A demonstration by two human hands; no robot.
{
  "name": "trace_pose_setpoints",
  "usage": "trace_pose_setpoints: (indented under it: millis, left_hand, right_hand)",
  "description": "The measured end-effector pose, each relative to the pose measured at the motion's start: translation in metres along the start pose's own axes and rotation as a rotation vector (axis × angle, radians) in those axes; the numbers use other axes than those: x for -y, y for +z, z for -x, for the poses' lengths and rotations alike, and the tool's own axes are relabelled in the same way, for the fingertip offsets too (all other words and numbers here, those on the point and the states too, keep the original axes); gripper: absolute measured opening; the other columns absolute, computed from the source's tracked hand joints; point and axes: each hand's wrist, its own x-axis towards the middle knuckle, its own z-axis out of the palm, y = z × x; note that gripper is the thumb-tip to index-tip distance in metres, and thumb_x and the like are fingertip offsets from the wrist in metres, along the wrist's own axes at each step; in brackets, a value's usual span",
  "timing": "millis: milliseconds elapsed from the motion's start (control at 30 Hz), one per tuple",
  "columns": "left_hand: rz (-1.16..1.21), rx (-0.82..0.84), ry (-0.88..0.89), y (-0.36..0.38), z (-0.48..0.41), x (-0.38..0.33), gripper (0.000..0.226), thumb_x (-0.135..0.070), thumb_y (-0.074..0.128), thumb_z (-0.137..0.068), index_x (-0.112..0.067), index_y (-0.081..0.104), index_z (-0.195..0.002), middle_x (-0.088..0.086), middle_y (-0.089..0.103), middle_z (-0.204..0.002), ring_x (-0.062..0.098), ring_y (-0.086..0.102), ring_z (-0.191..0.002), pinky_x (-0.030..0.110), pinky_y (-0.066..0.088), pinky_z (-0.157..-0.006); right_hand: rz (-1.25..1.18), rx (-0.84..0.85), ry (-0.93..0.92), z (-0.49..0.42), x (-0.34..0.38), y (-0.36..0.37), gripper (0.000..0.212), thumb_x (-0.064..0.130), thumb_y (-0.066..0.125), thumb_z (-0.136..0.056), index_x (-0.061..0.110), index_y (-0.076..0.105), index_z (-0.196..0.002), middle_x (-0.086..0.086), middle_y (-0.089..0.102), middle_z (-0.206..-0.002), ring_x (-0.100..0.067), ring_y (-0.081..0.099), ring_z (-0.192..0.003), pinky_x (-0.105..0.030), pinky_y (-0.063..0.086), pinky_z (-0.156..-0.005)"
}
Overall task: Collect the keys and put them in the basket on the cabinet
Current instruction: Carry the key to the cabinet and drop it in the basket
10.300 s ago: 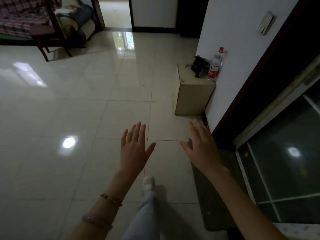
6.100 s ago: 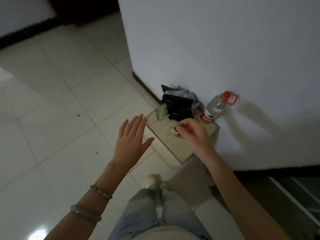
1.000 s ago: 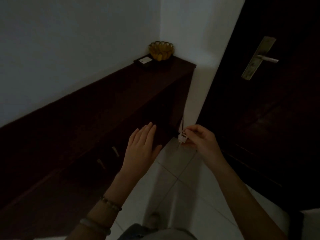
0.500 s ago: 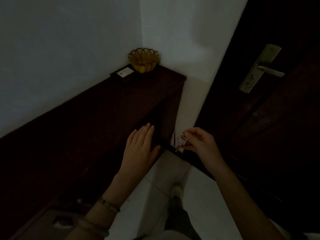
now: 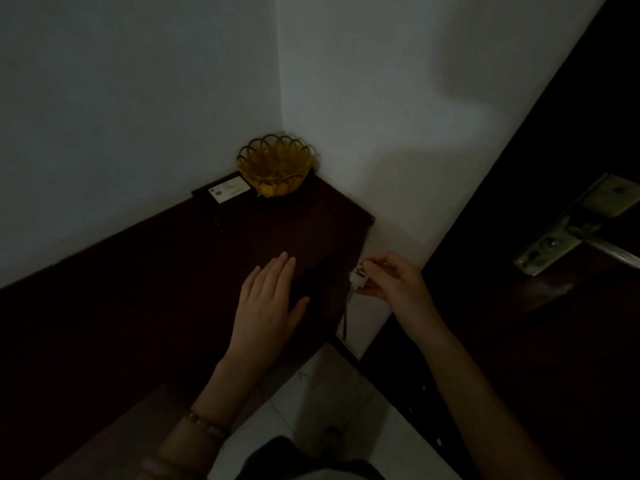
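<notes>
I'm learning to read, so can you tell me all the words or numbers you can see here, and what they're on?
No text here can be read.
White card lying beside the yellow basket on the dark cabinet: it carries a small mark and faint lines of print, too small and blurred to read.
Small white thing pinched in the right hand: no readable writing.
Door handle plate: no writing visible.
</notes>
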Motion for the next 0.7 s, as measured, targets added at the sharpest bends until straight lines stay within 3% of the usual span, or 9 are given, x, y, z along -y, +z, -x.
trace_pose_setpoints:
  millis: [400,567,700]
  left_hand:
    - [-0.062,-0.078,-0.102,0.021,-0.105,0.037,0.065,-0.030,0.067,-0.081,-0.004,0.040,-0.135,0.017,0.044,-0.140,0.029,0.042,-0.128,0.044,0.028,-0.107]
    - [-0.080,-0.159,-0.141,0.017,-0.143,0.072,0.064,-0.030,0.066,-0.082,-0.004,0.040,-0.135,0.016,0.047,-0.138,0.029,0.042,-0.127,0.042,0.026,-0.107]
    - [-0.092,-0.200,-0.155,0.015,-0.167,0.097,0.064,-0.030,0.066,-0.084,-0.002,0.039,-0.135,0.018,0.047,-0.137,0.031,0.044,-0.125,0.047,0.031,-0.106]
  right_hand:
    - [-0.035,0.139,0.001,-0.135,0.008,0.016,0.017,0.002,0.051,-0.088,0.011,0.062,-0.078,-0.012,0.065,-0.080,-0.013,0.068,-0.069,-0.024,0.057,-0.060]
    - [-0.023,0.199,-0.024,-0.195,0.023,0.045,0.013,0.003,0.051,-0.088,0.007,0.062,-0.082,-0.019,0.064,-0.087,-0.027,0.065,-0.079,-0.032,0.059,-0.069]
    - [-0.005,0.241,-0.072,-0.243,0.035,0.071,0.013,0.007,0.054,-0.088,0.012,0.064,-0.081,-0.013,0.065,-0.088,-0.027,0.066,-0.083,-0.035,0.059,-0.073]
